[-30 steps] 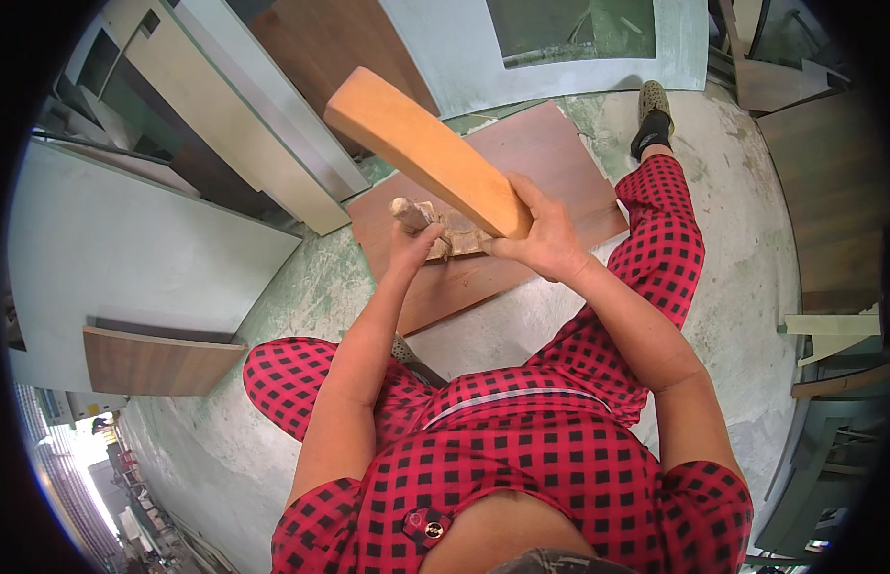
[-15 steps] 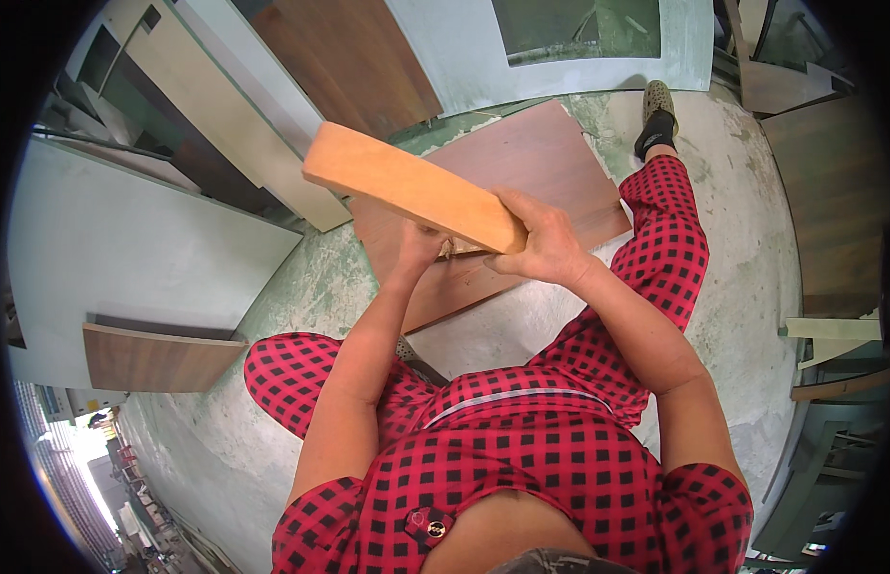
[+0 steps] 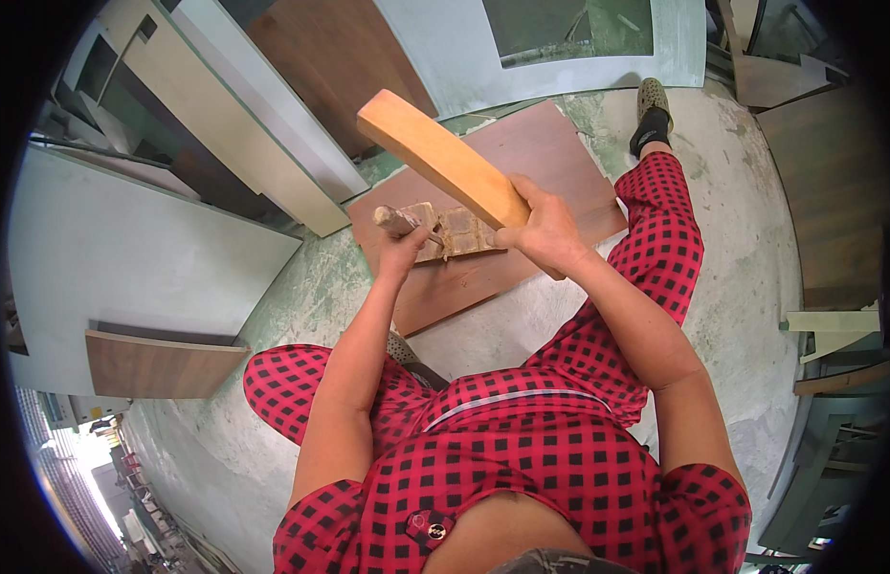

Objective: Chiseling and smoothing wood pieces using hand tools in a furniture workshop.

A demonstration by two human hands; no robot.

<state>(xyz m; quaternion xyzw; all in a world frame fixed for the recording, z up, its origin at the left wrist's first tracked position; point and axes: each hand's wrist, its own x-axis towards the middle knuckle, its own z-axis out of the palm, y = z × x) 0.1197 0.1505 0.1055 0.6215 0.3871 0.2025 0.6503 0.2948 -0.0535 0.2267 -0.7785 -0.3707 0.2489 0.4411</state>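
My left hand [image 3: 404,252] is closed round a chisel [image 3: 391,221], its worn wooden handle tilted up and its blade running toward a carved block of wood [image 3: 461,232]. The block has several cut recesses and lies on a reddish-brown board [image 3: 522,143] on the floor. In my right hand [image 3: 548,232] is a thick, smooth, orange-tan wooden bar [image 3: 445,158], gripped at its near end. Its far end rises up and to the left, above the chisel and the block. The bar covers part of the block's far side.
Sheets and boards lean at the back left, among them a pale plank [image 3: 225,115] and a dark brown panel [image 3: 330,67]. A whitish panel with a window opening [image 3: 445,57] stands behind the board. My outstretched leg [image 3: 660,225] lies along the board's right side.
The bar in my right hand has swung up and right, its far end now tilted more steeply. The chisel handle and the block, largely hidden before, are now exposed.
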